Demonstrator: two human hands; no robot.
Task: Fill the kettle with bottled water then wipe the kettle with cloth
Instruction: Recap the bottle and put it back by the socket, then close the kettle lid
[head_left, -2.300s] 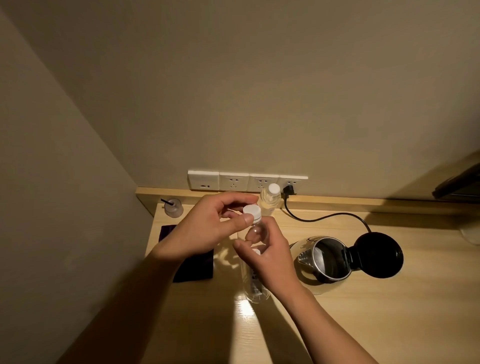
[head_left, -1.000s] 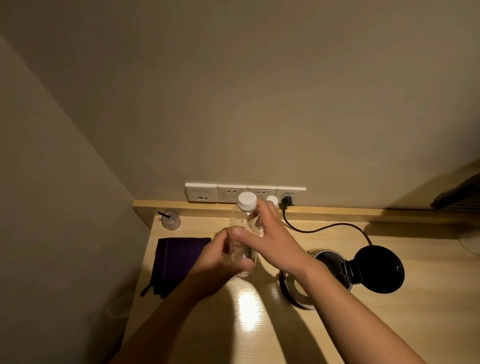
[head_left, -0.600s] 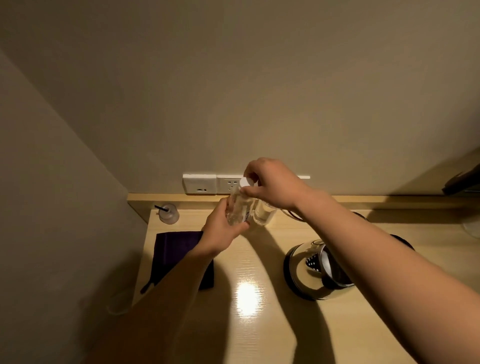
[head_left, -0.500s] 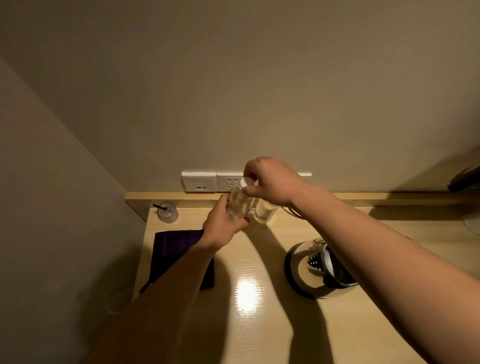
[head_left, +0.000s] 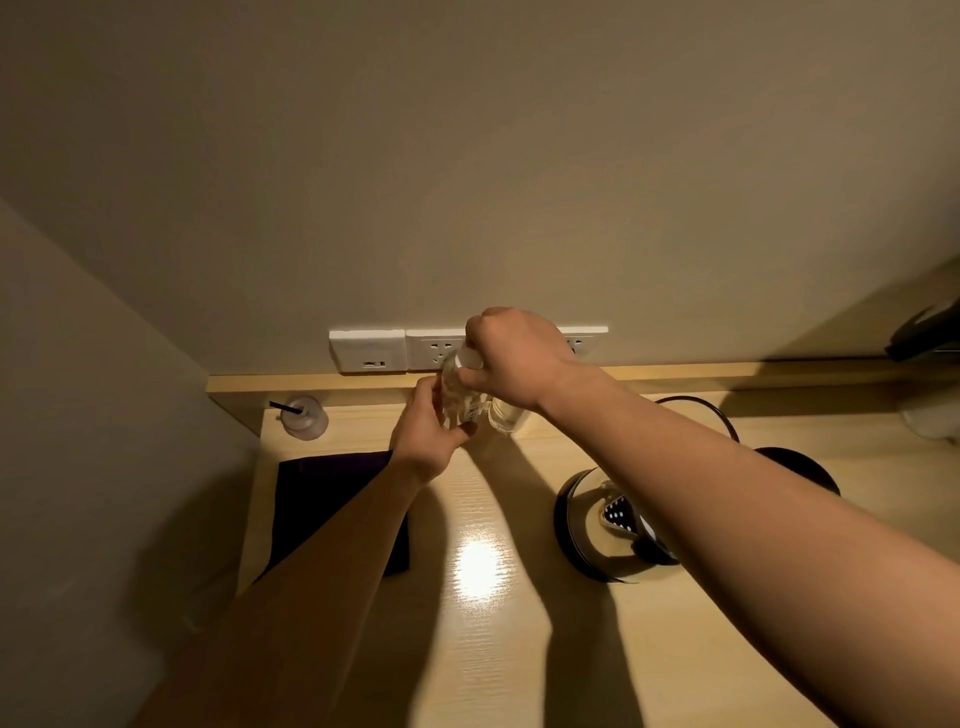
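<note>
A clear plastic water bottle (head_left: 457, 397) stands at the back of the wooden counter near the wall. My left hand (head_left: 426, 434) grips its body from the left. My right hand (head_left: 511, 358) is closed over its white cap from above. A second clear bottle (head_left: 505, 415) stands just to its right, partly hidden under my right hand. The steel kettle (head_left: 597, 525) sits on its black base at the right with its lid open, mostly covered by my right forearm. A dark purple cloth (head_left: 322, 493) lies flat at the left, partly under my left forearm.
A row of white wall sockets (head_left: 369, 349) runs above the counter's back ledge. The kettle's black cord (head_left: 696, 405) loops along the back. A small clear cup with a black stick (head_left: 304, 415) stands in the back left corner. A side wall closes the left.
Both hands carried the capped bottle from the middle of the counter to the back wall beside the second bottle. My right hand shifted from its body onto the cap.
</note>
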